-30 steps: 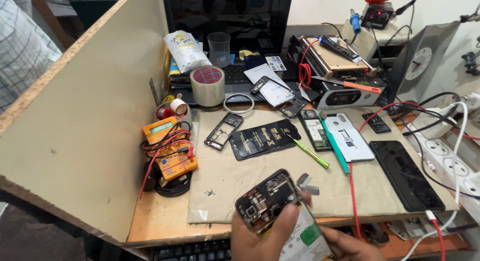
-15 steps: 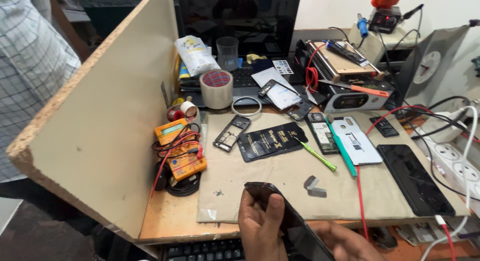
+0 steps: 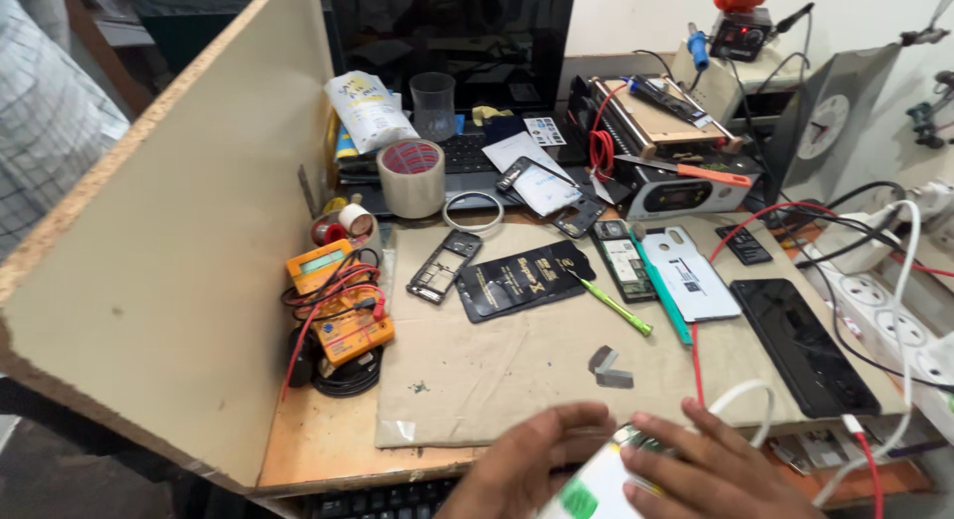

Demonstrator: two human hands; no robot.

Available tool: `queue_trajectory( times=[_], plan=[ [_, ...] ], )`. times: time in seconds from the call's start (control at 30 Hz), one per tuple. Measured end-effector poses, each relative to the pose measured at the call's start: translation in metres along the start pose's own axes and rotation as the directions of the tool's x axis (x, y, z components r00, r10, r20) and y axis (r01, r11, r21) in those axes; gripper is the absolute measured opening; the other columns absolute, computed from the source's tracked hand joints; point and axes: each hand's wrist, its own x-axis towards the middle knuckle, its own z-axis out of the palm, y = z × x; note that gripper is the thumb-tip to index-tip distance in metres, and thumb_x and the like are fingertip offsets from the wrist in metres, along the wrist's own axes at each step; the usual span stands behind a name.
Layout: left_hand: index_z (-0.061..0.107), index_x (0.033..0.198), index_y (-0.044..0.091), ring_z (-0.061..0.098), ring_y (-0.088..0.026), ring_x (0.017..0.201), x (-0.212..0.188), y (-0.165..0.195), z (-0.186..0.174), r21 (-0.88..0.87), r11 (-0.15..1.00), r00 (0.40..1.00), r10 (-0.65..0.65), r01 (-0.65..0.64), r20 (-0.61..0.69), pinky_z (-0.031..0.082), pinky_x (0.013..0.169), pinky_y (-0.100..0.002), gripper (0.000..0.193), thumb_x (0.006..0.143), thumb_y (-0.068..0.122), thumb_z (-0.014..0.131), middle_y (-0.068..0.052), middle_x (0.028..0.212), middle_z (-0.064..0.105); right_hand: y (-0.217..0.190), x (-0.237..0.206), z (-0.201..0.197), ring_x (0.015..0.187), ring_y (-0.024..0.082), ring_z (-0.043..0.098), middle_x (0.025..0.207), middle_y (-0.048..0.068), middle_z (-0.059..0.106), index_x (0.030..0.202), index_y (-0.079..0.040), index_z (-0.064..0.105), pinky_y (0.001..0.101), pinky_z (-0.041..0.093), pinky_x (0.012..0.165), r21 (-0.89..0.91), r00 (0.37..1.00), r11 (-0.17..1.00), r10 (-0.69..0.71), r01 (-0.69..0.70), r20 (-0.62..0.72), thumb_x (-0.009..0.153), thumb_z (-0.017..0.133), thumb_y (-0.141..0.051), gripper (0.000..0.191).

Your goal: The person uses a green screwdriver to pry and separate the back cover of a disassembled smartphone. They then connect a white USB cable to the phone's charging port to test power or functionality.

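a dark laptop screen [image 3: 452, 27] stands at the back; a white pouch [image 3: 366, 110] leans before it; a black phone screen [image 3: 803, 345] lies flat at right; a yellow meter's display [image 3: 320, 266] sits left

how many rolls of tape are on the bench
3 in view: a large tan roll standing by the keyboard, a small white roll and a red roll beside it near the yellow multimeter. Clutter may hide others.

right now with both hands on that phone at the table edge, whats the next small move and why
Probably lift the phone up over the brown work mat. The left hand and right hand hold it low at the near edge, half out of view, with a white cable looping right beside it.
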Motion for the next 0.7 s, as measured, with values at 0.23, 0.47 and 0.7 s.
queue_trajectory(
  times=[0.23, 0.47, 0.7],
  plan=[
    [0.044, 0.157, 0.002, 0.055, -0.016, 0.139, 0.005, -0.043, 0.003, -0.011, 0.996, 0.947, -0.078, 0.086, 0.312, 0.040, 0.121, -0.032, 0.067, 0.096, 0.012, 0.071, -0.008, 0.150, 0.057, -0.022, 0.008, -0.022, 0.138, 0.020, 0.057, 0.143, -0.009, 0.062, 0.138, -0.019, 0.058, 0.0453, 0.038, 0.120, 0.019, 0.947, 0.949, 0.315, -0.314, -0.063, 0.095, 0.060, -0.035, 0.046],
    [0.055, 0.146, 0.004, 0.067, -0.020, 0.126, 0.012, -0.074, 0.019, 0.444, 0.896, 0.997, 0.054, -0.023, -0.059, 0.049, 0.112, -0.034, 0.061, 0.095, 0.031, 0.075, -0.014, 0.129, 0.072, -0.003, -0.018, -0.017, 0.141, 0.030, 0.058, 0.151, 0.014, 0.058, 0.133, -0.016, 0.065, 0.0435, 0.048, 0.113, 0.516, 0.828, 0.688, 0.556, -0.511, 0.079, 0.078, 0.090, -0.031, 0.062],
    [0.064, 0.134, 0.013, 0.077, -0.021, 0.110, 0.015, -0.094, 0.022, 0.825, 0.563, 0.939, 0.311, -0.056, -0.148, 0.058, 0.102, -0.034, 0.048, 0.099, 0.044, 0.068, -0.011, 0.114, 0.078, -0.014, -0.024, -0.010, 0.145, 0.037, 0.049, 0.159, 0.022, 0.042, 0.108, -0.032, 0.073, 0.0453, 0.040, 0.116, 0.318, 0.878, 0.827, 0.478, -0.464, 0.038, 0.083, 0.081, -0.035, 0.026]
  ],
)
